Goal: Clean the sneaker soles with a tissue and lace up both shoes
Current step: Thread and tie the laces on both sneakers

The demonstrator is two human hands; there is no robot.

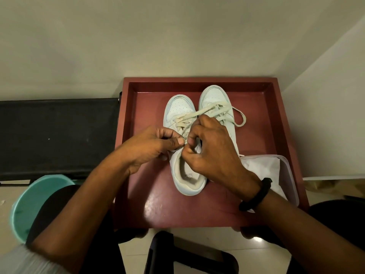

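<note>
**Lacing stage.** The left sneaker (178, 108) stood on the red tray (197, 82). Left hand (150, 148) and right hand (214, 155) each pinched its lace (181, 119) near the collar. The lace looked soft, limp and light; best held near its tips.

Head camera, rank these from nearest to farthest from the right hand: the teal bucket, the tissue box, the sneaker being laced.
1. Sneaker being laced: directly under the right hand, which pinches its lace.
2. Tissue box: just to its right, on the tray.
3. Teal bucket: far left, off the tray.
</note>
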